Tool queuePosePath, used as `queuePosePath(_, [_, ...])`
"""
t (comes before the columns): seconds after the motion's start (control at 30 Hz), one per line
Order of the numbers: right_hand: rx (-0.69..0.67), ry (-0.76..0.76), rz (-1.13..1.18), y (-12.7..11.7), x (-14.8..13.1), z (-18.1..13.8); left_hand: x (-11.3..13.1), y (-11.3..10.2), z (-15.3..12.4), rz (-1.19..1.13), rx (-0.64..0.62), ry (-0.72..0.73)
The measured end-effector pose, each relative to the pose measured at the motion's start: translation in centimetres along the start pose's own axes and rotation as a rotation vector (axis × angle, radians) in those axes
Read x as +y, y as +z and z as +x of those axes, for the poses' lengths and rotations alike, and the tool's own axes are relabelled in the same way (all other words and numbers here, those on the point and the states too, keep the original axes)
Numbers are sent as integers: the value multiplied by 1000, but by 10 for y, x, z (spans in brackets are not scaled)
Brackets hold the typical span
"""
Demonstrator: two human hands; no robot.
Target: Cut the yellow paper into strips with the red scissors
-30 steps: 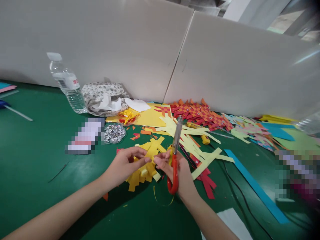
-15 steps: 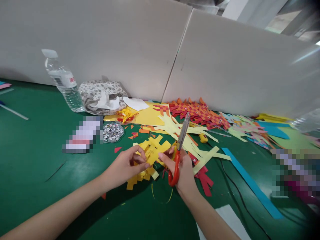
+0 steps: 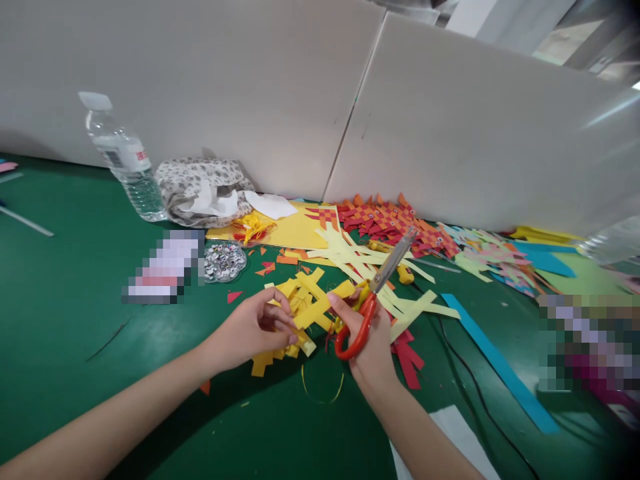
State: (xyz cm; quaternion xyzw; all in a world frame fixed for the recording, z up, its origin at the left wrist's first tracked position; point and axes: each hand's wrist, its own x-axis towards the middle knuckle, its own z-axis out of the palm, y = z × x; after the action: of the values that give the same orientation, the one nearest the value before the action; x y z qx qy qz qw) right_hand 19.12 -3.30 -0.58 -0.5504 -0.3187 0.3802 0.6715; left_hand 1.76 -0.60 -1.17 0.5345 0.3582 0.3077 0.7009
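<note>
1. The left hand (image 3: 250, 330) pinches a woven piece of yellow paper strips (image 3: 305, 303) between thumb and fingertips, fingers curled close. The piece sits just above the green table (image 3: 75, 280), right in front of the person, with loose strip ends sticking out on all sides.
2. The right hand (image 3: 373, 343) is closed around the red handles of a pair of scissors (image 3: 385, 273), with the fingers through the loops. The blades lie together and point up and to the right. The forefinger of this hand reaches across and touches one yellow strip of the woven piece.
3. A clear plastic water bottle (image 3: 125, 163) stands upright at the far left with its white cap on. How full it is cannot be told.
4. A patterned fabric pouch (image 3: 200, 175) lies beside the bottle, against the white panels (image 3: 200, 87). Crumpled white paper (image 3: 210, 200) shows at its mouth.
5. A small clear dish (image 3: 244, 263) with a scalloped edge sits in front of the pouch, filled with tiny black-and-white wiggle eyes.
6. Pale yellow strips (image 3: 360, 257) lie fanned out under the scissor blades. Behind them a heap of red-and-orange woven fish (image 3: 395, 223) rests along the panel.
7. A long blue strip (image 3: 500, 363) lies flat to the right, well apart from both hands.
</note>
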Motion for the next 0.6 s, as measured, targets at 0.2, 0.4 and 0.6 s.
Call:
queuePosePath(0.2, [-54,2,35,1,1,-4,1,6,-1,-55,90,-8])
queuePosePath(0.4, [2,-3,-26,1,1,-2,9,7,-3,-72,95,-33])
queuePosePath(0.6, [-16,12,75,1,0,-2,15,-5,-2,53,119,22])
